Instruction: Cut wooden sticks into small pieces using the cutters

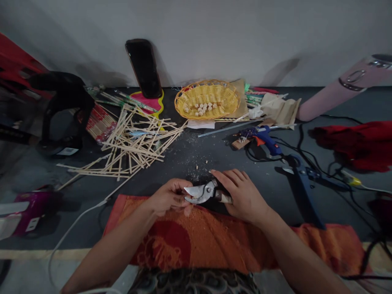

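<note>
My right hand [241, 195] is wrapped round the handles of a pair of pruning shears [202, 192], whose short metal blades point left and stand a little apart. Right at the blade tips is my left hand [170, 197], its fingers pinched together; whatever they hold is hidden or too small to make out. Both hands are above the near part of the dark table, over an orange towel [226, 237]. Just beyond the shears lie a few tiny pale cubes [206, 162] among scattered crumbs. More such cubes sit in a yellow wicker basket [180, 104] at the back.
A loose pile of thin wooden sticks [131, 147] spreads to the left. Behind it a phone [143, 67] leans on the wall. To the right are a blue glue gun [265, 139], dark-handled pliers [306, 192], cables, a red cloth [358, 145] and a pink bottle [330, 92].
</note>
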A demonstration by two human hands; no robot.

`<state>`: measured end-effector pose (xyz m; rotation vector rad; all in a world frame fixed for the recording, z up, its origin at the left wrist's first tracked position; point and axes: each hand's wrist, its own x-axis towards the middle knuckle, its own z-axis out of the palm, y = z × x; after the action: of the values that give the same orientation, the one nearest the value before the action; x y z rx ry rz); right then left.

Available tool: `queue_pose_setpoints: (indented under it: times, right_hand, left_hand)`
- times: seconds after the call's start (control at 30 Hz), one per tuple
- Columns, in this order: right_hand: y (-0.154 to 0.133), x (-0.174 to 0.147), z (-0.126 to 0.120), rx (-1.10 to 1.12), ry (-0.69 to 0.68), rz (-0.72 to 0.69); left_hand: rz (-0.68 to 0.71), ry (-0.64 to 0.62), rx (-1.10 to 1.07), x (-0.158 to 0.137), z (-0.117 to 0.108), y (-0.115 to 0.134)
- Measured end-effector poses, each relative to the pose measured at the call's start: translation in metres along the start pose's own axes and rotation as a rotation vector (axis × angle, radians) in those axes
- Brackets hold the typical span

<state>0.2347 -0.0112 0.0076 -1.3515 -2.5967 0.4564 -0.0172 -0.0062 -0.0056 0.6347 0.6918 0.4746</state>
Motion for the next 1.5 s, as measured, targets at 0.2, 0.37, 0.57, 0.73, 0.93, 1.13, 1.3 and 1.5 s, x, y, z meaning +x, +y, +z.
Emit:
queue_pose_setpoints:
  times: [0.2, 0.37, 0.57, 0.73, 0.93, 1.13, 1.3, 1.5]
  right_hand:
    - [0.0, 0.0, 0.0, 0.004, -0.002, -0.007]
    - [-0.002, -0.001, 0.002, -0.013, 0.028, -0.001]
    - [-0.008, -0.003, 0.005, -0.023, 0.058, 0.047]
    - [-0.008, -0.004, 0.007, -0.059, 0.035, 0.075]
    - [-0.003, -0.001, 0.007, -0.106, 0.031, 0.119]
    - [0.001, 0.0, 0.0, -0.069, -0.021, 0.066]
    - [0.005, 0.0, 0.0, -0.053, 0.028, 0.067]
    - [0.007, 0.001, 0.003, -0.088, 0.044, 0.103]
  left_hand:
    - [-0.033, -0.051, -0.058, 0.0, 0.001, 0.001]
    - [-0.035, -0.02, -0.073, 0.0, 0.003, 0.001]
    - [0.007, 0.007, -0.101, -0.001, 0.002, 0.001]
    - [0.054, 0.04, -0.11, 0.0, 0.005, 0.001]
    - [0.234, 0.196, 0.133, 0.001, 0.01, 0.004]
    - [0.213, 0.113, 0.153, -0.002, 0.004, -0.001]
    - [0.195, 0.145, 0.048, -0.002, 0.005, 0.001]
    - [0.211, 0.165, -0.03, 0.002, 0.01, 0.005]
